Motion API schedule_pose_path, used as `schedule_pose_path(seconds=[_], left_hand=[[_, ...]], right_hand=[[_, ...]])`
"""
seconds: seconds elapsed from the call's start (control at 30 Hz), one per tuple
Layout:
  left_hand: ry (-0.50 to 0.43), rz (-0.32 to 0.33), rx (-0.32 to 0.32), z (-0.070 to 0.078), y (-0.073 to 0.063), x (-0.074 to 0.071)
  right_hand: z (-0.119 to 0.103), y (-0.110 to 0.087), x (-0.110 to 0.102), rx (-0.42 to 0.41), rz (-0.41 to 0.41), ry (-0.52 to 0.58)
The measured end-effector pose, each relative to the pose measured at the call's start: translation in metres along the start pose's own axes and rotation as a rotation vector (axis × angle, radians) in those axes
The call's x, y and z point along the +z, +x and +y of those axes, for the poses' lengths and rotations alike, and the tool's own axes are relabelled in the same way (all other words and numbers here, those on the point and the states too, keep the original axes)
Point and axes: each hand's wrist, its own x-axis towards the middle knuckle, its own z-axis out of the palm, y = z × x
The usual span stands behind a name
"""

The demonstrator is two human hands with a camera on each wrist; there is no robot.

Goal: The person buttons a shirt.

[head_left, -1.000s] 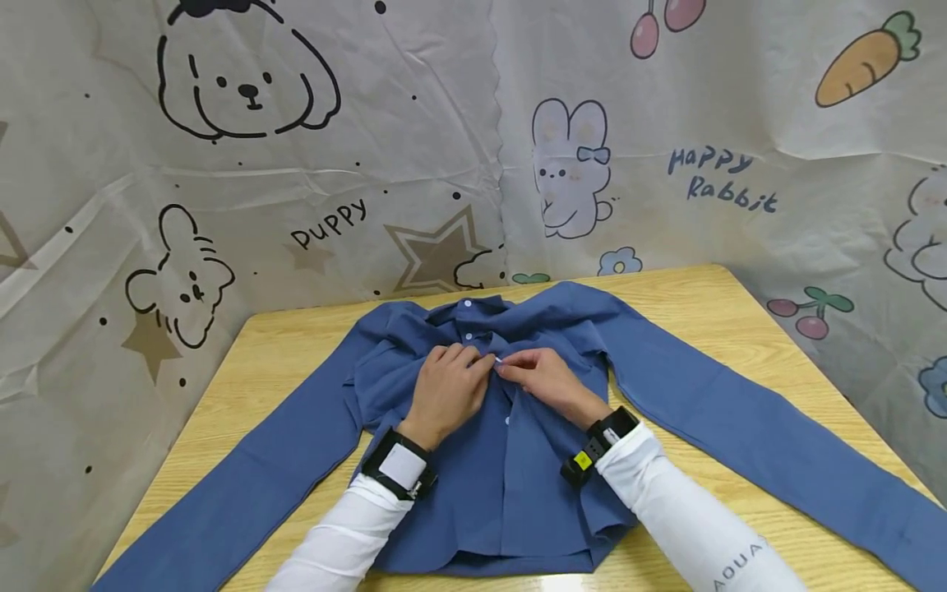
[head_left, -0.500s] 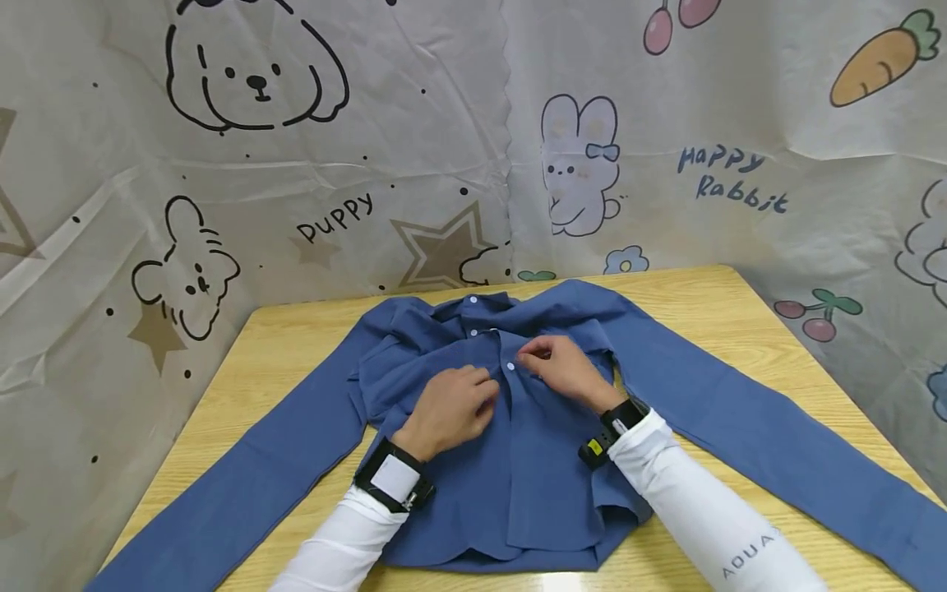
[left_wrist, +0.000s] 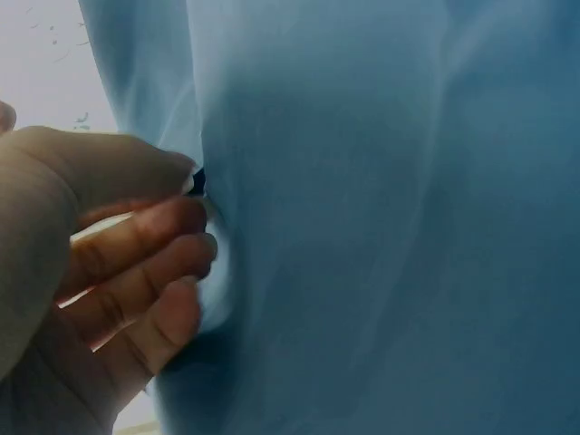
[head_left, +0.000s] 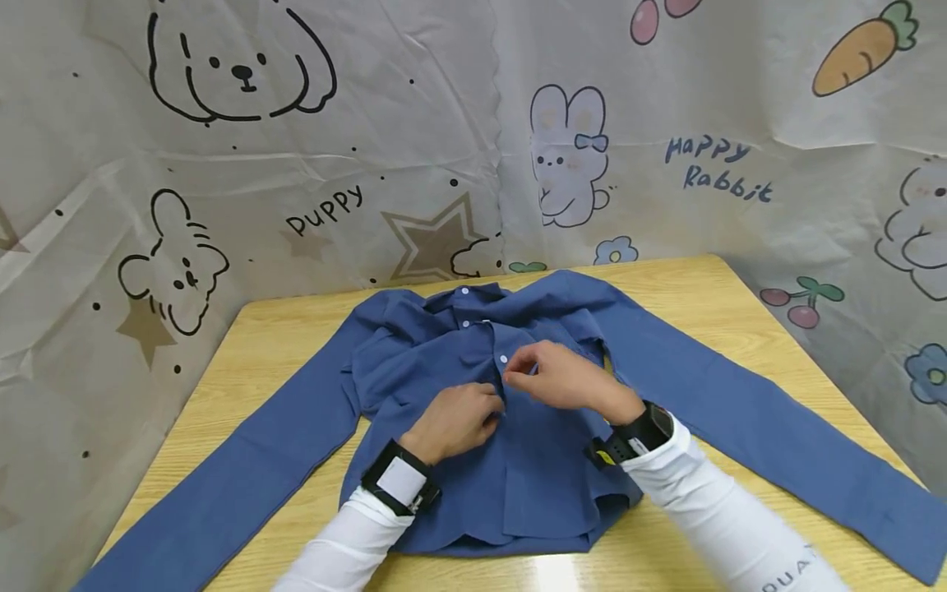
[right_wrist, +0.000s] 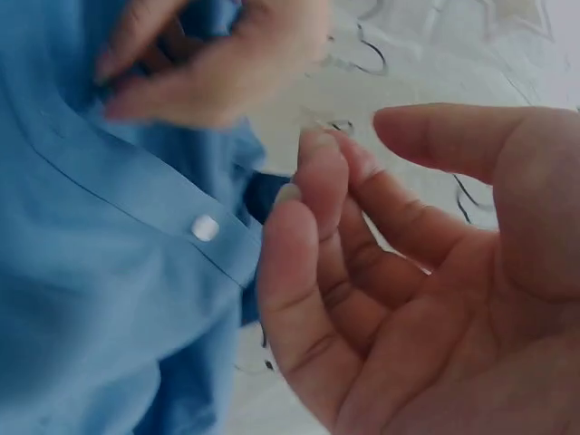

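A blue long-sleeved shirt (head_left: 436, 362) lies front up, its collar at the far side. White buttons run down its front; one button (head_left: 504, 358) shows just beyond the right fingertips. My left hand (head_left: 459, 418) is at the middle of the front, thumb and fingertips pinching the placket edge, as the left wrist view shows close up. My right hand (head_left: 558, 376) hovers over the placket beside it. In the right wrist view its fingers (right_wrist: 294, 263) are loosely bent and the thumb stands apart, with nothing between them.
The shirt lies on a wooden table (head_left: 274, 337), its sleeves spread out to both sides. A pale curtain (head_left: 414, 123) with cartoon drawings hangs behind and beside the table. Both wrists wear black straps with devices.
Both hands have left the upper button, which is now uncovered. The left hand has moved down the placket and the right hand has followed toward it. The head view has shifted slightly.
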Motion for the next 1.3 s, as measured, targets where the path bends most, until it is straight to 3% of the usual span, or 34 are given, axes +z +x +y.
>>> schedule_pose_path(seconds=[0.2, 0.37, 0.47, 0.63, 0.8, 0.97, 1.1, 1.3], left_hand=[[-0.031, 0.014, -0.043, -0.002, 0.000, 0.010], [-0.120, -0.006, -0.097, -0.003, -0.001, 0.016], [-0.202, -0.009, -0.125, -0.005, -0.003, 0.018], [-0.345, -0.005, -0.194, -0.009, 0.000, 0.019], [-0.366, 0.006, -0.253, -0.008, 0.003, 0.022], [-0.307, 0.041, -0.209, -0.008, 0.002, 0.023], [-0.286, 0.051, -0.198, -0.009, 0.001, 0.017], [-0.340, 0.155, -0.230, -0.012, 0.000, -0.004]], right_hand=[[0.011, 0.003, 0.039, 0.103, 0.004, -0.125], [0.025, 0.002, 0.066, 0.231, 0.043, -0.251], [0.030, 0.003, 0.077, 0.259, 0.064, -0.300], [0.033, 0.003, 0.085, 0.230, 0.092, -0.385], [0.032, 0.002, 0.088, 0.195, 0.156, -0.463], [0.032, 0.001, 0.088, 0.214, 0.179, -0.438], [0.033, -0.002, 0.085, 0.226, 0.210, -0.377], [0.032, -0.008, 0.086, 0.134, 0.262, -0.472]])
